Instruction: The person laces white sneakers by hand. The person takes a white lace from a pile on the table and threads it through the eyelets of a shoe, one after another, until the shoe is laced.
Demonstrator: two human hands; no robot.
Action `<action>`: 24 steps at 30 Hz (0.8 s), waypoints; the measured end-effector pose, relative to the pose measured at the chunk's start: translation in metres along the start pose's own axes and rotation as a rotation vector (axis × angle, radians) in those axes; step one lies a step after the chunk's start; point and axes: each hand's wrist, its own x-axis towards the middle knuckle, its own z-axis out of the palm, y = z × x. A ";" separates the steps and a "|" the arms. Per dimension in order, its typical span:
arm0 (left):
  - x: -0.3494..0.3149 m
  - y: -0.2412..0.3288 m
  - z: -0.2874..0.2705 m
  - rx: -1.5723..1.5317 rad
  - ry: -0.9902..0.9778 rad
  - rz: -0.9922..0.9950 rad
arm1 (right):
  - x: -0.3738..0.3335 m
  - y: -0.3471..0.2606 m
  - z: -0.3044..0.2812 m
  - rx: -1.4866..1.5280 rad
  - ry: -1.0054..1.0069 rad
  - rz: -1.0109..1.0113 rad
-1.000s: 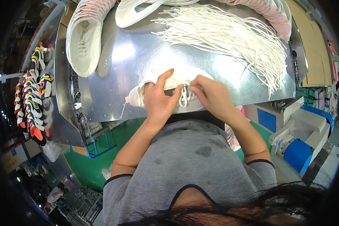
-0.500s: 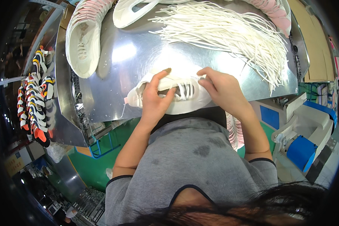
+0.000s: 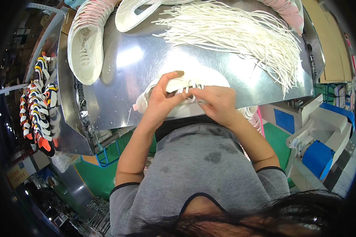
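Observation:
A white shoe upper (image 3: 218, 77) lies on its side on the metal table, its toe end pointing right and a small pink tab (image 3: 135, 107) at its heel end. My left hand (image 3: 158, 100) grips it at the opening, with the index finger along the far edge and the thumb by the eyelets. Over the lacing, my right hand (image 3: 217, 103) is closed in a pinch on the white shoelace (image 3: 192, 98). Its fingertips meet close to my left thumb, and the lace's end is hidden behind the fingers.
Loose white shoelaces (image 3: 233, 33) are heaped at the back right. A nested row of white and pink shoes (image 3: 85, 59) stands at the back left, with another white shoe piece (image 3: 132, 17) beside it. Colourful shoes (image 3: 37, 106) hang farther left. A machine with blue covers (image 3: 317, 160) stands right.
My right hand has moved left from the toe end to the eyelets, next to my left thumb. My left hand keeps its hold, and the shoe has shifted slightly right.

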 end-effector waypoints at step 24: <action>-0.040 0.006 -0.004 0.853 0.079 0.435 | -0.042 0.001 -0.013 0.379 -0.019 0.725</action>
